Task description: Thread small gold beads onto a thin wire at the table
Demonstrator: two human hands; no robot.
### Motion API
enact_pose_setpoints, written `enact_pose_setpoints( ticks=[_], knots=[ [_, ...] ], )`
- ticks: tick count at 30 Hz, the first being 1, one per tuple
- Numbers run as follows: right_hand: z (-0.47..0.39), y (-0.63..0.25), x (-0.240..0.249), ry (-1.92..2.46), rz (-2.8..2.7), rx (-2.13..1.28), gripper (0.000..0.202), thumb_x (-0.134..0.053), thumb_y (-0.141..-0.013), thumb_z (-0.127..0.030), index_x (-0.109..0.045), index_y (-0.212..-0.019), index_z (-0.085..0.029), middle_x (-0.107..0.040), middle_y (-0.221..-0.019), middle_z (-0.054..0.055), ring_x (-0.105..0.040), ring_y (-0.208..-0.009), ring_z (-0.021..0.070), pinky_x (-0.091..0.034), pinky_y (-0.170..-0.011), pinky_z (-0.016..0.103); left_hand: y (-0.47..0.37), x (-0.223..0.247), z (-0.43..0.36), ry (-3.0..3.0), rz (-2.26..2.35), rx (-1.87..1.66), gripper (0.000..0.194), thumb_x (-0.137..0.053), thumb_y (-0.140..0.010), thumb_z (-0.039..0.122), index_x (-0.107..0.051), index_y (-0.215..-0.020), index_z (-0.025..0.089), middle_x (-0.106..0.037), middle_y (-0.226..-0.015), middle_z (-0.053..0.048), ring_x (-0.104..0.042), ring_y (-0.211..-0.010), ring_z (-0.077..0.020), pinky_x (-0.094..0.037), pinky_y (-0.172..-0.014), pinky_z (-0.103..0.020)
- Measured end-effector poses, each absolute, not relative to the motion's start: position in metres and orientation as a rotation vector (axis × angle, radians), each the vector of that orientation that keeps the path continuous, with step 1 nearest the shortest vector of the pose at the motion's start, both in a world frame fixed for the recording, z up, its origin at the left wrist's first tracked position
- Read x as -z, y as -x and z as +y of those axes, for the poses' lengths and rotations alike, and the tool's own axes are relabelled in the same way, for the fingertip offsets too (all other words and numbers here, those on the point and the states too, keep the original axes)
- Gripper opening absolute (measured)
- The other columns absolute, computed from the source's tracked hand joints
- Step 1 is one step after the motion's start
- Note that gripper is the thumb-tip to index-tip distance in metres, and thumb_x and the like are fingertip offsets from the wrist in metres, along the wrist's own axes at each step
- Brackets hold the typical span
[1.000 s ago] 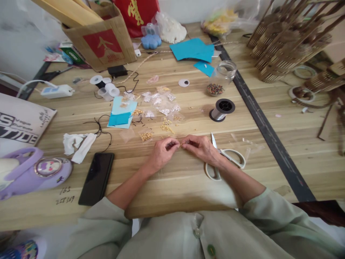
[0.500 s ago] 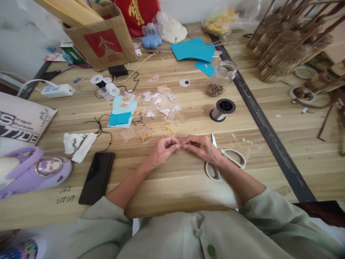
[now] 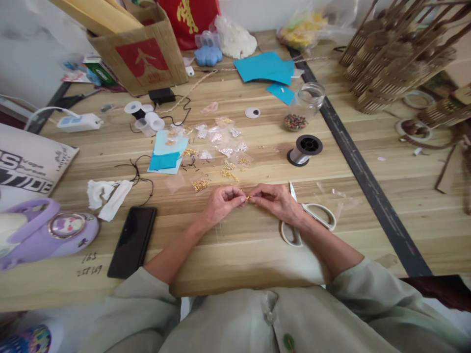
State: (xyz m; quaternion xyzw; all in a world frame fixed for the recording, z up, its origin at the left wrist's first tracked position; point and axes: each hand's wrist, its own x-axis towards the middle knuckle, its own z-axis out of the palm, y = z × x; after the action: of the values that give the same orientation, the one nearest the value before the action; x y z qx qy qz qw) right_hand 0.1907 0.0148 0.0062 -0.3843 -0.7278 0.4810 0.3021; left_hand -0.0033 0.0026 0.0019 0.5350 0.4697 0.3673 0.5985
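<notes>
Fingertip to fingertip, my left hand [image 3: 225, 203] and my right hand [image 3: 274, 200] pinch a tiny gold-coloured piece [image 3: 248, 198] between them. It is too small to make out its kind, perhaps with fine thread on it. Just beyond my fingers lie a heap of gold beads [image 3: 200, 184] and a small pile of gold chain [image 3: 228, 174]. White-handled scissors [image 3: 317, 215] rest under my right wrist, blades pointing away from me. Past them stands a spool of clear line [image 3: 303, 151].
A black phone [image 3: 132, 242] lies left of my left forearm. Small bags of silver findings [image 3: 217, 135] and blue cards [image 3: 169, 152] spread across the middle. A glass jar of beads [image 3: 303, 105] stands back right; a paper bag [image 3: 140, 59] stands back left.
Hardly anything differs. Both hands stay pinched together in the same place, with only a slight shift of the fingers around the gold-coloured piece.
</notes>
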Motion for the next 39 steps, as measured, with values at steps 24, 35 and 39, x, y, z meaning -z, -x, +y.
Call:
enact_pose_setpoints(
  ticks=[24,35,39],
  knots=[
    [0.013,-0.188,-0.005,1.095,-1.963,-1.334,0.016,-0.058,-0.081,-0.029,-0.063,-0.085,-0.014,-0.057,-0.066,-0.001,-0.043,-0.055,0.0081,-0.033,-0.05,0.02,-0.001,0.005,-0.005,-1.753,1.24,-0.928,0.006,-0.061,-0.075,0.018,-0.064,-0.073,0.013,-0.067,-0.072,-0.005,-0.059,-0.064,-0.0118,-0.048,-0.062,-0.022],
    [0.013,-0.189,-0.006,1.097,-1.963,-1.431,0.015,-0.056,-0.083,-0.028,-0.06,-0.087,-0.014,-0.056,-0.067,-0.001,-0.044,-0.057,0.0087,-0.034,-0.052,0.021,0.0,0.007,-0.002,-1.516,1.203,-0.91,0.01,-0.066,-0.071,0.021,-0.065,-0.073,0.011,-0.067,-0.07,-0.006,-0.06,-0.063,-0.0116,-0.05,-0.061,-0.022],
    [0.014,-0.191,-0.003,1.06,-1.952,-1.497,0.013,-0.054,-0.085,-0.027,-0.059,-0.089,-0.015,-0.059,-0.071,0.0,-0.047,-0.06,0.0094,-0.036,-0.055,0.021,0.0,0.005,-0.001,-1.439,1.162,-0.888,0.011,-0.067,-0.07,0.021,-0.065,-0.073,0.011,-0.066,-0.069,-0.004,-0.06,-0.062,-0.0105,-0.049,-0.061,-0.021]
  ],
)
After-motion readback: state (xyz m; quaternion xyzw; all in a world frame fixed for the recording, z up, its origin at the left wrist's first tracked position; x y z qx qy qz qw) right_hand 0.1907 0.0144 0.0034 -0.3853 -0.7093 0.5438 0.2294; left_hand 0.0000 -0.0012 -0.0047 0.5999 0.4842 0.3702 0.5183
